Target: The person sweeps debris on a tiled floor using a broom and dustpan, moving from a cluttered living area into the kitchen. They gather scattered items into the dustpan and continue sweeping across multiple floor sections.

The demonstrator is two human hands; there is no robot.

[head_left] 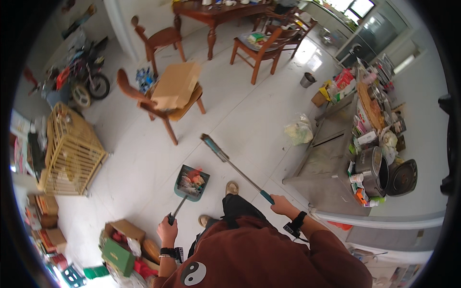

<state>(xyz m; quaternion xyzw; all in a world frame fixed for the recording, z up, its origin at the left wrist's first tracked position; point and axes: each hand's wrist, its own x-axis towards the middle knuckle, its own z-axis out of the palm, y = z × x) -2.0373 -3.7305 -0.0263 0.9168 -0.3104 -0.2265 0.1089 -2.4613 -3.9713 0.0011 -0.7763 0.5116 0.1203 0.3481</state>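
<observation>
My left hand (167, 231) is closed round the dark handle of a long-handled dustpan (205, 193). Its dark green pan rests on the floor ahead of my feet, with reddish and pale scraps of litter (190, 181) inside. In my right hand (284, 206) is the teal grip of a broom (245, 177). The broom's metal stick slants forward and left, and its teal head with brown bristles (214, 147) lies beyond the dustpan and to the right of it, apart from it. Both wrists wear dark bands.
A wooden chair (167, 128) bearing a flat cardboard box (176, 85) stands ahead left. A knotted plastic bag (298, 130) sits beside the cluttered metal cabinet (319, 165) on the right. Left are a bamboo crib (77, 151) and an open carton (127, 229). A grey bin (308, 80) stands farther off.
</observation>
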